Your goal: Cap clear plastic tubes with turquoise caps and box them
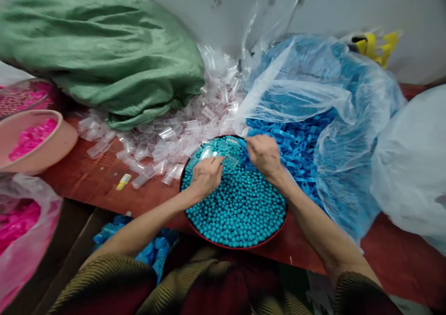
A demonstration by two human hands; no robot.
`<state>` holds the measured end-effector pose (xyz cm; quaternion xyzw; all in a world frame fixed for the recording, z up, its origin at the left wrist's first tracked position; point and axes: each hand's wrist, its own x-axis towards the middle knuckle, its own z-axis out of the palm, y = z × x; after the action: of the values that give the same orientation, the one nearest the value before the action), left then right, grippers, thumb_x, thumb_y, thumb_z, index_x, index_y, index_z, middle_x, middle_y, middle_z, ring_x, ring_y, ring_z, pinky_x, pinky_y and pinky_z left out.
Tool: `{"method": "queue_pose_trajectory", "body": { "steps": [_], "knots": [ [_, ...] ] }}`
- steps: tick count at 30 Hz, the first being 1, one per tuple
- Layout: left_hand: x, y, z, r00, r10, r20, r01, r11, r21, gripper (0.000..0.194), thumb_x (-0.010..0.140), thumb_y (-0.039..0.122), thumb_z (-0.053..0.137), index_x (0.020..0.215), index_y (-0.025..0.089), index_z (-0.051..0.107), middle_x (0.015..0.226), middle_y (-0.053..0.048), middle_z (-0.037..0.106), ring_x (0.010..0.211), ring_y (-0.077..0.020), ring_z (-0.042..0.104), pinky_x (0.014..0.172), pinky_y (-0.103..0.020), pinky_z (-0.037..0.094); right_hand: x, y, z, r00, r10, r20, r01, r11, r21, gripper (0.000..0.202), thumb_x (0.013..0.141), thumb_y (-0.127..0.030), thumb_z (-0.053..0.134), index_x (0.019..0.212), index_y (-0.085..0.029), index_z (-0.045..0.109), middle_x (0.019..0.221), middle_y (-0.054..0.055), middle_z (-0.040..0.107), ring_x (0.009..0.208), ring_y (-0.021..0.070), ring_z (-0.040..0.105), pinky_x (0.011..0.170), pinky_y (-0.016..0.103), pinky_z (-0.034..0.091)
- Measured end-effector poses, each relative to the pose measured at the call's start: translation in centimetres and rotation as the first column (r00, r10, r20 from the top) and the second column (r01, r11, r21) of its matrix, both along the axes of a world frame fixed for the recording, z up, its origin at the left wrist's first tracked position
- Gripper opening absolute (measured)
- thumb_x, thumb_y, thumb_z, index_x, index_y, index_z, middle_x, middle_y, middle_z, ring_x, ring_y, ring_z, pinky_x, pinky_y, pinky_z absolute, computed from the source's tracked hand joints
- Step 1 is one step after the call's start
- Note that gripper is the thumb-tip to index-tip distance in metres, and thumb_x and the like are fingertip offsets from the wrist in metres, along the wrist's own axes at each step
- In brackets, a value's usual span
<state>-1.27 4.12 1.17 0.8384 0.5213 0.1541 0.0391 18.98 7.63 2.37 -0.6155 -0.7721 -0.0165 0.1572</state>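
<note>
Landmark for all positions: the round red-rimmed basin (pixel 244 247), filled with teal beads (pixel 240 208). Several clear plastic pieces (pixel 232 160) lie on the beads in its far part. The main heap of clear plastic cases (pixel 191 134) spreads beyond the basin and to its left; the blue plastic parts (pixel 296 152) lie to its right, spilling from a translucent bag (pixel 299 82).

Left hand (pixel 207 173): over the basin's far left part, beside the clear pieces, fingers bent and drawn toward the thumb. How far they are closed, and whether anything is held, cannot be told.

Right hand (pixel 265 156): at the basin's far right edge, next to the blue parts, fingers curled inward. The fingertips are blurred; their gap and any hold cannot be determined.

Handling, as judged: the beads appear hard, smooth and light, and are liable to roll from a loose grip; take each across its middle with the fingertips, or scoop several. The clear pieces appear light, stiff and thin-walled, slippery on the faces and possibly prone to cracking; hold by opposite side edges, with low pressure. The blue parts appear tougher and tolerate a firmer pinch.
</note>
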Motion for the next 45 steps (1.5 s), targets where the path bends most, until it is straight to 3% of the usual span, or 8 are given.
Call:
{"method": "queue_pose_trajectory", "body": {
  "steps": [5, 11, 19, 22, 27, 36, 41, 45],
  "knots": [
    [-1.3, -3.3, -1.9, 0.988, 0.09, -0.125, -0.1, 0.992, -0.077, 0.031, 0.091, 0.029, 0.041, 0.112, 0.018, 0.061, 0.095, -0.01, 0.062, 0.088, -0.0226, 0.059, 0.076, -0.031, 0.045, -5.4, -2.6, -2.2, 0.987, 0.12, 0.107, -0.087, 0.958, -0.273, 0.041, 0.09, -0.027, 0.046, 0.13, -0.017, 0.044, 0.112, 0.012, 0.058, 0.09, 0.021, 0.058, 0.067, 0.028, 0.042],
    [-0.1, -2.3, -1.9, 0.99, 0.126, 0.062, -0.108, 0.966, -0.236, 0.037, 0.09, 0.033, 0.045, 0.119, 0.015, 0.057, 0.103, -0.011, 0.064, 0.093, -0.0241, 0.06, 0.08, -0.033, 0.046, -4.0, -2.8, -3.7, 0.989, -0.021, -0.145, -0.029, 0.943, -0.332, 0.028, 0.083, -0.026, 0.056, 0.109, -0.016, 0.055, 0.101, 0.009, 0.061, 0.088, 0.0196, 0.059, 0.073, 0.028, 0.043],
    [0.9, -2.5, -1.1, 0.889, 0.054, 0.455, 0.153, 0.901, -0.407, 0.029, 0.089, 0.027, 0.043, 0.107, 0.015, 0.062, 0.094, -0.006, 0.068, 0.086, -0.0166, 0.062, 0.08, -0.027, 0.047, -4.1, -7.4, -4.3, 0.641, -0.153, -0.752, -0.268, 0.874, -0.406, 0.019, 0.082, -0.035, 0.051, 0.085, -0.018, 0.057, 0.063, -0.004, 0.056, 0.049, 0.0108, 0.05, 0.051, 0.024, 0.041],
    [-0.1, -4.4, 0.0, 0.972, 0.04, 0.231, 0.062, 0.906, -0.419, 0.028, 0.089, 0.029, 0.042, 0.105, 0.015, 0.061, 0.092, -0.008, 0.069, 0.087, -0.021, 0.064, 0.08, -0.032, 0.047, -3.5, -9.3, -3.7, 0.7, -0.046, -0.712, -0.366, 0.833, -0.414, 0.02, 0.082, -0.03, 0.054, 0.097, -0.018, 0.061, 0.07, -0.002, 0.064, 0.054, 0.0117, 0.056, 0.057, 0.024, 0.044],
    [-0.3, -5.6, 0.7, 0.978, 0.029, -0.208, -0.134, 0.849, -0.511, 0.025, 0.085, 0.02, 0.044, 0.097, 0.008, 0.062, 0.093, -0.021, 0.067, 0.093, -0.0343, 0.063, 0.08, -0.046, 0.046, 0.9, -10.0, -2.9, 0.779, -0.006, -0.627, -0.25, 0.914, -0.32, 0.034, 0.084, -0.031, 0.052, 0.116, -0.019, 0.059, 0.087, 0.003, 0.07, 0.067, 0.015, 0.061, 0.066, 0.028, 0.047],
    [4.9, 0.1, -3.1, 0.982, 0.135, 0.129, -0.014, 0.741, -0.671, 0.018, 0.079, 0.018, 0.05, 0.091, 0.012, 0.062, 0.087, -0.009, 0.066, 0.084, -0.0204, 0.061, 0.077, -0.032, 0.047, 0.9, -5.1, -1.9, 0.993, -0.085, -0.077, 0.065, 0.969, -0.238, 0.047, 0.089, -0.033, 0.046, 0.133, -0.017, 0.046, 0.118, 0.015, 0.057, 0.089, 0.0242, 0.063, 0.07, 0.032, 0.048],
    [4.4, 0.8, -4.4, 0.884, 0.211, 0.417, 0.2, 0.636, -0.745, 0.022, 0.083, 0.025, 0.046, 0.096, 0.011, 0.058, 0.076, 0.0, 0.061, 0.068, -0.0102, 0.056, 0.066, -0.023, 0.045, 0.0, -2.5, -2.3, 0.999, -0.013, -0.032, 0.003, 0.96, -0.281, 0.038, 0.09, -0.025, 0.045, 0.126, -0.019, 0.053, 0.115, 0.011, 0.061, 0.095, 0.0233, 0.062, 0.074, 0.03, 0.046],
    [3.6, 0.5, -4.9, 0.523, 0.555, 0.647, 0.527, 0.386, -0.757, 0.029, 0.072, 0.03, 0.066, 0.095, 0.014, 0.058, 0.077, 0.001, 0.061, 0.067, -0.0087, 0.055, 0.069, -0.023, 0.044, 1.8, -4.7, -2.5, 0.96, -0.121, -0.252, 0.064, 0.973, -0.223, 0.034, 0.091, -0.028, 0.041, 0.12, -0.016, 0.057, 0.107, 0.01, 0.068, 0.096, 0.022, 0.063, 0.08, 0.03, 0.046]
  ]
}}
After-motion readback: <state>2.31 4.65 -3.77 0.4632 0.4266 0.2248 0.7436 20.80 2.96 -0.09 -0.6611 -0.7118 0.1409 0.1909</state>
